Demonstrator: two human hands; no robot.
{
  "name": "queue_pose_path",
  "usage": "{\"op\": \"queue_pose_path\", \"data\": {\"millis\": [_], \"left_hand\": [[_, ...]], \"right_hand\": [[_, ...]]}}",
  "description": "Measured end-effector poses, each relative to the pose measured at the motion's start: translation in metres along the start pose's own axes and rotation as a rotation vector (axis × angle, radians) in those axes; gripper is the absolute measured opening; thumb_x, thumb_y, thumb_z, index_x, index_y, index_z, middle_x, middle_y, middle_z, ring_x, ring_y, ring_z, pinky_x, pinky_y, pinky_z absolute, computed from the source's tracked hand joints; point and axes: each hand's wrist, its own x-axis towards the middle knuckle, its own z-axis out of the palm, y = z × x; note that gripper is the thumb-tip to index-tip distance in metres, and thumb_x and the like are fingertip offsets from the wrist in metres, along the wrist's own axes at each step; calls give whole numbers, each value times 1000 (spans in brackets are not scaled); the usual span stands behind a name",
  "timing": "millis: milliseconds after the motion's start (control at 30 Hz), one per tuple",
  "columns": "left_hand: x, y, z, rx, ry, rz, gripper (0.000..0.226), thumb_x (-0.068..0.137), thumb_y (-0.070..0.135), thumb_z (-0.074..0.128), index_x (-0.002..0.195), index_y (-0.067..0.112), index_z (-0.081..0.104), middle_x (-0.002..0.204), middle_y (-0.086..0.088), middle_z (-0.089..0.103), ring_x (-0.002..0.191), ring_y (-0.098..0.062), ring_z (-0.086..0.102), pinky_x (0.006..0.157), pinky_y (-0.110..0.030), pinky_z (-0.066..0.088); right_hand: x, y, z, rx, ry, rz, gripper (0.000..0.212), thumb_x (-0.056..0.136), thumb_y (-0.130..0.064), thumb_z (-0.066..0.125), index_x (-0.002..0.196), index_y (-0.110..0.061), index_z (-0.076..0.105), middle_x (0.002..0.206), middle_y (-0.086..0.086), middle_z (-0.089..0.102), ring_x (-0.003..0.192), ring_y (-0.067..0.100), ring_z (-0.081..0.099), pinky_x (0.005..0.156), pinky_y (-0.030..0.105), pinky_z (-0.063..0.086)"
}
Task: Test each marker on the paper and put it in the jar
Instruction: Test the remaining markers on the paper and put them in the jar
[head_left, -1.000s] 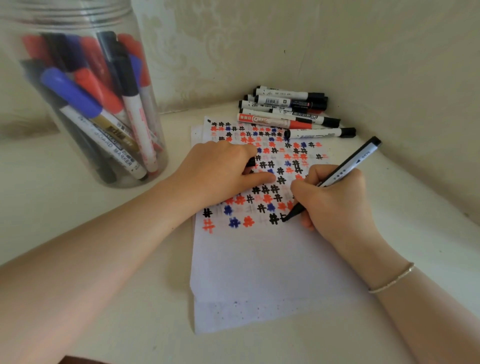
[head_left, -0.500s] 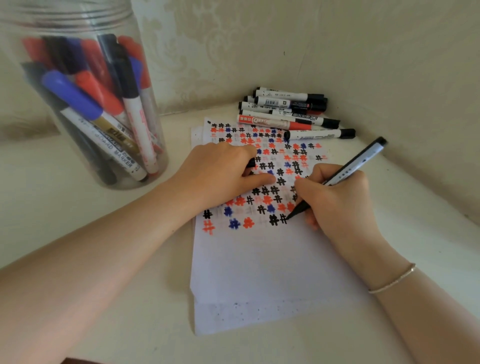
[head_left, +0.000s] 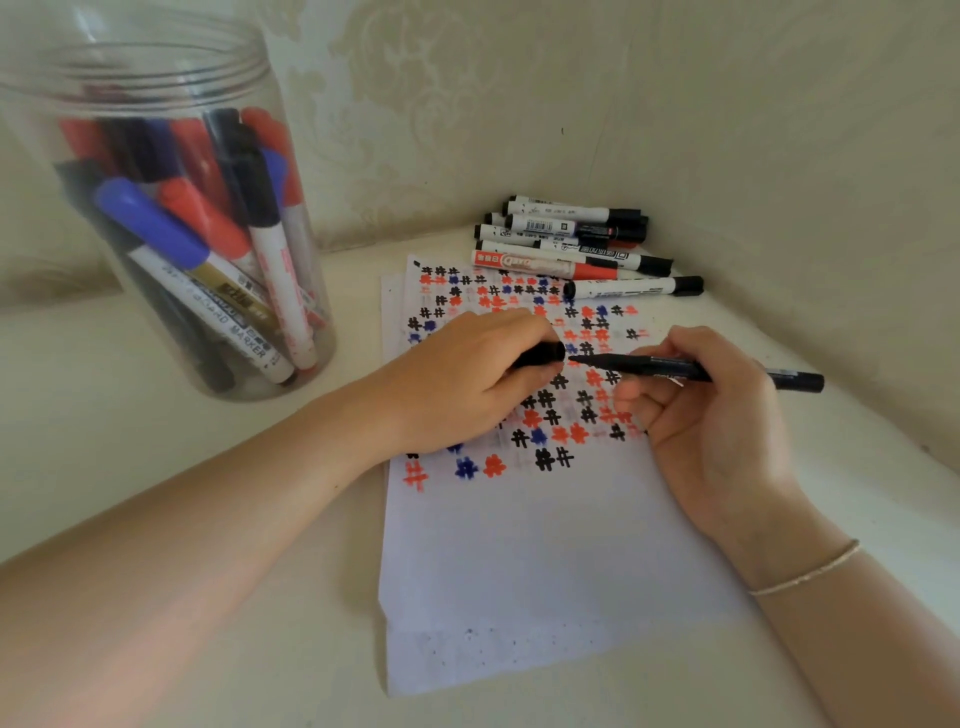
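Holding a black marker (head_left: 691, 370) level over the paper (head_left: 519, 545), our right hand (head_left: 727, 415) wraps its fingers round it, tip pointing at the cap (head_left: 543, 355) pinched in our left hand (head_left: 467, 379). Tip and cap sit just apart. The jar (head_left: 171, 218) stands left of the paper, full of markers. More markers (head_left: 576, 244) lie at the paper's far edge

You face a corner where two pale walls (head_left: 727, 104) meet, the left one carrying a faint embossed damask pattern (head_left: 415, 93). Below them runs a cream tabletop (head_left: 104, 415), smooth and softly lit by even, diffuse light.
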Motion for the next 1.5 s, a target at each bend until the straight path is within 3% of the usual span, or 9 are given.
{"op": "queue_pose_path", "data": {"millis": [300, 467, 667, 800, 933, 1067, 1200, 1300, 1500], "left_hand": [[1, 0, 0, 57, 21, 56, 17, 98, 24, 49, 101, 13, 61, 74, 19, 45, 67, 3, 44, 65, -8, 30], [1, 6, 3, 86, 30, 118, 26, 94, 33, 46, 102, 15, 63, 77, 14, 51, 70, -1, 46, 69, -16, 32], [-4, 14, 3, -16, -29, 85, 36, 97, 44, 41, 121, 22, 57, 88, 11, 65, 73, -5, 60, 65, -26, 48], [-5, 17, 1, -118, 12, 47, 19, 97, 32, 45, 105, 21, 58, 64, 13, 56, 50, -9, 52, 45, -17, 36], [-6, 17, 1, -130, 25, 12, 18, 97, 29, 50, 90, 18, 63, 59, 10, 57, 46, -9, 50, 42, -15, 34], [-6, 20, -1, -431, 214, -220, 49, 97, 38, 46, 70, 1, 64, 45, 1, 37, 38, -7, 32, 48, -6, 33], [-1, 20, 2, -436, 415, -374, 53, 95, 43, 48, 66, 2, 64, 44, -3, 43, 37, -5, 37, 48, -7, 34], [-2, 22, 5, -402, 457, -403, 57, 94, 43, 51, 58, 0, 54, 43, 1, 41, 40, -6, 39, 52, -6, 34], [-6, 22, 9, -396, 476, -419, 51, 93, 37, 57, 48, 15, 44, 40, 8, 34, 40, -6, 36, 50, -8, 33]], "right_hand": [[1, 3, -1, -69, -30, -28, 26, 94, -7, 49, 68, -4, 49, 54, 8, 59, 41, 21, 59, 46, 27, 51], [-2, 5, 0, -243, -107, -70, 25, 87, -11, 61, 64, -6, 53, 53, 9, 58, 37, 17, 54, 42, 24, 47], [-3, 6, 0, -385, -209, -69, 26, 67, -35, 75, 59, -13, 63, 58, 7, 57, 48, 16, 48, 46, 23, 44], [-3, 2, -1, -235, -138, 12, 41, 84, -47, 58, 67, -10, 64, 50, 4, 40, 43, 17, 36, 43, 25, 30], [1, 6, -4, -202, 10, -66, 26, 96, -20, 52, 71, -12, 49, 43, 1, 31, 38, 16, 24, 43, 29, 17], [-1, 12, 0, -480, -41, -128, 21, 97, -17, 50, 78, -13, 57, 43, 1, 34, 40, 16, 24, 42, 28, 20], [-9, 13, 9, -676, -154, -187, 25, 93, -27, 56, 72, -15, 64, 43, -3, 35, 39, 11, 25, 39, 22, 21], [-14, 14, 13, -777, -170, -285, 21, 88, -27, 64, 71, -15, 64, 44, -7, 43, 39, 6, 31, 42, 15, 28], [-19, 17, 15, -811, -235, -330, 20, 87, -25, 65, 70, -12, 64, 49, -9, 51, 41, 4, 38, 45, 9, 30]]}}
